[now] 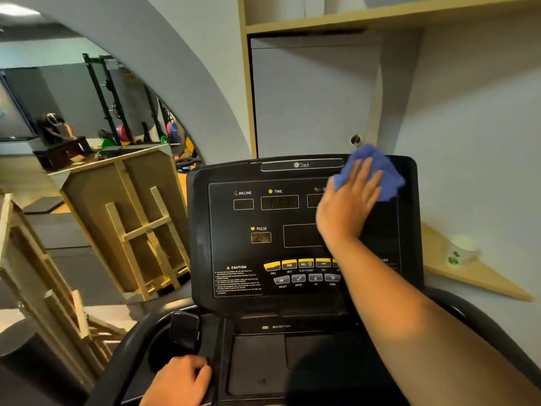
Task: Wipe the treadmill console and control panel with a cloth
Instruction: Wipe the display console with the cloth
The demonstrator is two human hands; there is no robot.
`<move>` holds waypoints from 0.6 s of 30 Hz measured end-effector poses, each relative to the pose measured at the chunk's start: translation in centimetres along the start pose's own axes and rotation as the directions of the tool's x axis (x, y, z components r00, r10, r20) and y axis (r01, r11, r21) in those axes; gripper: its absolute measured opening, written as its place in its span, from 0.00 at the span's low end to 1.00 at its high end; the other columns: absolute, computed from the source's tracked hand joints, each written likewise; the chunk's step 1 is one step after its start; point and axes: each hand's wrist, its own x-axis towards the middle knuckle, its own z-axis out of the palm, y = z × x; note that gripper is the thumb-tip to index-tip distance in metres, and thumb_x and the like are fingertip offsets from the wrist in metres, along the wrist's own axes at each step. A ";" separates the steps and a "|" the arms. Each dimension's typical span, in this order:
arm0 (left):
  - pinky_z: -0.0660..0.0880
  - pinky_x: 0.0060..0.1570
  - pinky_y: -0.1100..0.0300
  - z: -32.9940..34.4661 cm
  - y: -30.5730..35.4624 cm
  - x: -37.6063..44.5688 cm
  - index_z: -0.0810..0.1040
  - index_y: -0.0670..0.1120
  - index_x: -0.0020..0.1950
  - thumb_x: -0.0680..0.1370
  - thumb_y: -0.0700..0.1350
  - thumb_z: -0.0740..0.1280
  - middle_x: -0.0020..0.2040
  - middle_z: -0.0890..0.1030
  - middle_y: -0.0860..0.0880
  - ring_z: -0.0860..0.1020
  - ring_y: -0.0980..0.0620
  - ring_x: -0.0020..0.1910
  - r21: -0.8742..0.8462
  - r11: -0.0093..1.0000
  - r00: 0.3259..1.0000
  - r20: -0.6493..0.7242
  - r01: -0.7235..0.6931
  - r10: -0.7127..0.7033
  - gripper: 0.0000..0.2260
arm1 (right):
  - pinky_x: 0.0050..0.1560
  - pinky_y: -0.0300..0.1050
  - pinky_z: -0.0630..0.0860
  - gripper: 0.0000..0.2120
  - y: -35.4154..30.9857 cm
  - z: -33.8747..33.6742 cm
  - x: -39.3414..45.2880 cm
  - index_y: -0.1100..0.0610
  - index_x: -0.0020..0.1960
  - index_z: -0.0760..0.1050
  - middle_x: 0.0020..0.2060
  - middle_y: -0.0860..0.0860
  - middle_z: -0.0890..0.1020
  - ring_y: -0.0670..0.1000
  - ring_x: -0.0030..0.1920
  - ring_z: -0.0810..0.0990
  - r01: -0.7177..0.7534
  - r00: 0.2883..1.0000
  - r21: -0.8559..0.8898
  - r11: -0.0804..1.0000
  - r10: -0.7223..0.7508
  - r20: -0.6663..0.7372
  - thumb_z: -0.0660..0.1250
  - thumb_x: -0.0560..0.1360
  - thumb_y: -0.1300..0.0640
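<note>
My right hand (349,200) has no closed grip: the palm lies flat with fingers (364,174) spread, pressing the blue cloth (380,174) against the upper right corner of the console (202,230). The cloth bunches out past my fingertips and covers part of the top edge, just right of the logo strip (301,164). My forearm (409,317) crosses the right side of the control panel (228,250), hiding some of the yellow buttons (289,264) and the right-hand display.

My left hand (175,382) is clenched around the black handlebar (123,356) at the lower left, knuckles up, next to a dark clip-like part (184,332) standing in the cup well.

The panel's left side is uncovered: the INCLINE, TIME and PULSE windows, the caution text, and the grey button row (298,278) under the yellow one. Below the console sits a dark tray (257,364).

Behind the console is a pale wall with a wooden shelf (380,19) above and a wooden ledge (480,279) to the right carrying a small white object (462,250). To the left stand wooden frames (140,227).
</note>
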 end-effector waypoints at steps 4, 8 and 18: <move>0.75 0.58 0.60 0.4 -0.5 0.5 0.84 0.57 0.48 0.78 0.60 0.61 0.49 0.85 0.57 0.81 0.58 0.52 -0.015 1.000 0.999 0.033 0.023 -0.023 0.14 | 0.79 0.62 0.45 0.32 -1.5 1.4 -1.5 0.57 0.81 0.47 0.81 0.58 0.50 0.63 0.80 0.46 0.516 0.855 -0.108 0.850 -0.504 0.123 0.48 0.84 0.43; 0.69 0.52 0.63 0.9 -0.3 0.9 0.86 0.56 0.51 0.80 0.59 0.63 0.52 0.84 0.58 0.79 0.59 0.51 -0.015 1.000 0.999 -0.029 0.013 -0.013 0.13 | 0.80 0.57 0.46 0.32 2.8 0.0 0.9 0.56 0.81 0.49 0.81 0.55 0.51 0.59 0.81 0.45 0.805 0.591 -0.129 0.579 -0.764 0.259 0.54 0.83 0.44; 0.68 0.55 0.64 1.0 -0.8 1.0 0.82 0.68 0.47 0.77 0.61 0.63 0.49 0.81 0.62 0.77 0.59 0.52 -0.020 0.999 0.999 -0.003 0.049 -0.049 0.08 | 0.80 0.56 0.49 0.30 13.6 -3.3 3.9 0.55 0.82 0.48 0.82 0.51 0.51 0.52 0.81 0.43 0.309 0.940 0.057 0.949 -0.314 0.132 0.54 0.84 0.47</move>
